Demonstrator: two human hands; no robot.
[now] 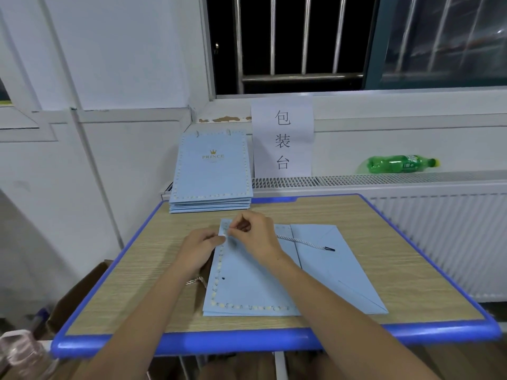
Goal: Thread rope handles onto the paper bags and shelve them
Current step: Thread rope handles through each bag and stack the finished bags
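My left hand (201, 242) pinches the paper bag (247, 281) edge while my right hand (255, 237) pinches the rope handle (304, 242); I should feed it squarely through the hole.

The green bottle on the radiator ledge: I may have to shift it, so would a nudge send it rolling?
Probably. The green bottle lies on its side on the radiator ledge, so a push across its length would likely roll it. It looks like thin plastic, so likely light, though I cannot tell how full it is.
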